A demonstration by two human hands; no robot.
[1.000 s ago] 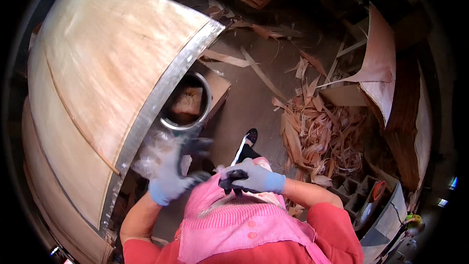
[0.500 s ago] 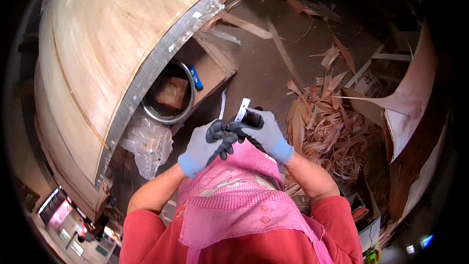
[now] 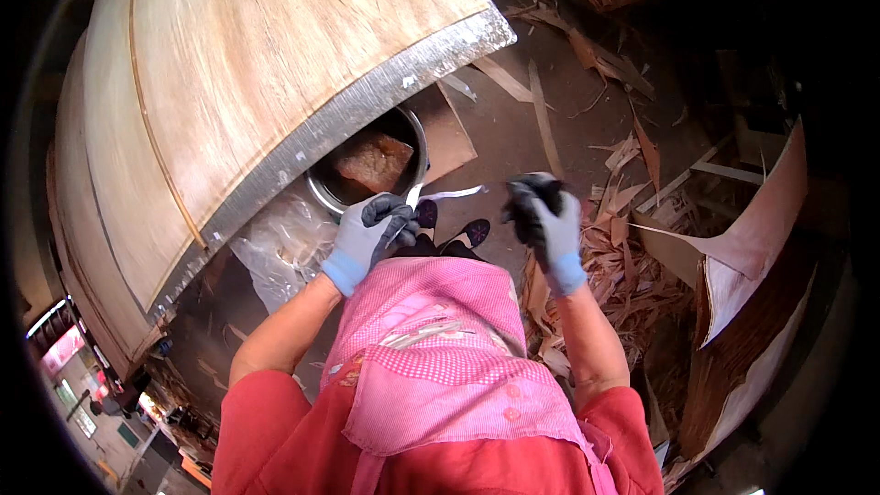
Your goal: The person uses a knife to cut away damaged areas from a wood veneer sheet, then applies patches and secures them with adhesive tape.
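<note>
Two gloved hands, together a moment ago, now apart: left hand [image 3: 371,231] pinching a white strip [image 3: 449,193], right hand [image 3: 543,215] fisted, contents unclear.

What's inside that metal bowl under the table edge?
The metal bowl holds a brownish, lumpy block. The table's metal-edged top covers the bowl's far side, and the left hand hides part of its near rim.

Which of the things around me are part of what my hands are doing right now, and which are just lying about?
In hand:
- left hand, gloved, holding a thin white strip
- right hand, gloved, fingers curled
- round metal bowl with a brown lump, nearest the left hand

Lying about:
- large curved wood veneer sheet
- crumpled clear plastic bag
- veneer scraps on the floor
</note>
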